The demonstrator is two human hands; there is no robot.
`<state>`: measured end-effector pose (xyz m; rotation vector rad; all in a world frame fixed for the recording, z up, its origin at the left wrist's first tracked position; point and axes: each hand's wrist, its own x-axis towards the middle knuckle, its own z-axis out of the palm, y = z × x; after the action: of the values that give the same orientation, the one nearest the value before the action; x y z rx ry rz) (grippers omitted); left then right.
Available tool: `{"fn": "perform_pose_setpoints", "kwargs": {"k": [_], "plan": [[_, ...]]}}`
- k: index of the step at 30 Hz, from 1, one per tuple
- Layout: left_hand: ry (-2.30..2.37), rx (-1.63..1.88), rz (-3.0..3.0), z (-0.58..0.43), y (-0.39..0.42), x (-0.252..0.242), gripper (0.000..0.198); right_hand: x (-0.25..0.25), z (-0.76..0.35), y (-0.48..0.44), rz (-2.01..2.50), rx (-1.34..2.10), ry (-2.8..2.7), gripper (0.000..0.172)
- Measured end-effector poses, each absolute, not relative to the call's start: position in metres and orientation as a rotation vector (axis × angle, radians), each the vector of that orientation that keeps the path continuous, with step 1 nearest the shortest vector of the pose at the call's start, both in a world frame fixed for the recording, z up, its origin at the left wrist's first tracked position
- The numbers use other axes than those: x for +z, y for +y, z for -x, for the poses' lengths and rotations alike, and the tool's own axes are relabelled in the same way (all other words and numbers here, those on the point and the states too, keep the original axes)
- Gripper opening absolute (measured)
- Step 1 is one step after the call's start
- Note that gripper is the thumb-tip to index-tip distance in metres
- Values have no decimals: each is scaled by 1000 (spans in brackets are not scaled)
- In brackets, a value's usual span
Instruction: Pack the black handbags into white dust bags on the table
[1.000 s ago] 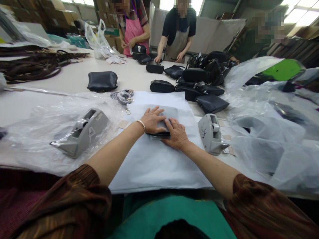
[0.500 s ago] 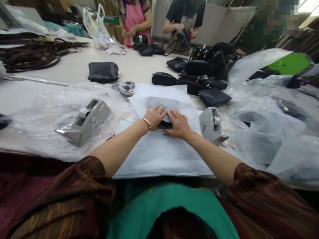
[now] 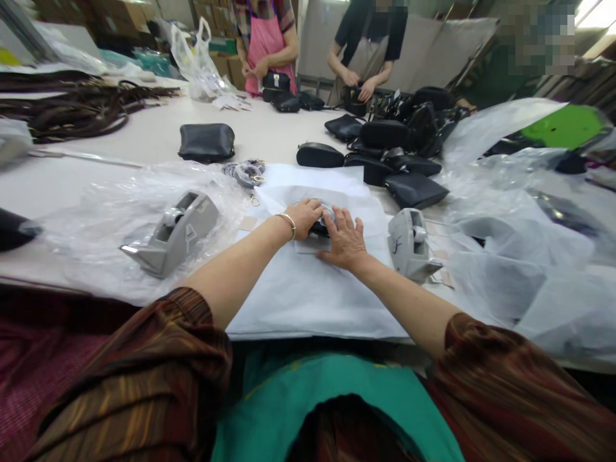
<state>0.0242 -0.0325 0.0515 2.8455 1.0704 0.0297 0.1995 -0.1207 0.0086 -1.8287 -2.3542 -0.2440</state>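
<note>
My left hand [image 3: 304, 219], with a bangle at the wrist, rests on the left side of a small black item [image 3: 318, 230], perhaps a bag, which is mostly hidden. Its fingers stretch forward over a grey plastic-wrapped coil [image 3: 328, 206]. From the right, my right hand [image 3: 346, 240] lies on the same bundle with its fingers spread. Under both hands are white paper sheets [image 3: 312, 295], one with its far part raised behind the bundle. Another wrapped strap with gold clasps [image 3: 248, 173] lies just beyond the sheets' left corner.
Grey tape dispensers stand on the left [image 3: 173, 234] and right [image 3: 411, 244]. A black pouch [image 3: 206, 142] lies farther off; black bags [image 3: 385, 138] are piled at back right. Clear plastic [image 3: 520, 250] covers the right side. Brown straps [image 3: 62, 106] lie far left. Two people work opposite.
My left hand's fingers have drawn closer together, while my right hand's have spread and lifted slightly. The view has shifted a little. Across the table, one person has lowered a black bag.
</note>
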Motion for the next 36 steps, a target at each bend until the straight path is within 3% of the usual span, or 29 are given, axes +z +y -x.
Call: {"fn": "perform_pose_setpoints", "kwargs": {"k": [18, 29, 36], "plan": [[1193, 41, -2826, -24, -53, 35, 90, -5, -190, -121, 1883, -202, -2213, 100], [1276, 59, -2848, -18, -76, 11, 75, -3, -199, -130, 1816, -159, -2297, 92], [1259, 61, -2885, -17, -70, 12, 86, 48, -200, -87, 1645, -48, -2283, 65]]}}
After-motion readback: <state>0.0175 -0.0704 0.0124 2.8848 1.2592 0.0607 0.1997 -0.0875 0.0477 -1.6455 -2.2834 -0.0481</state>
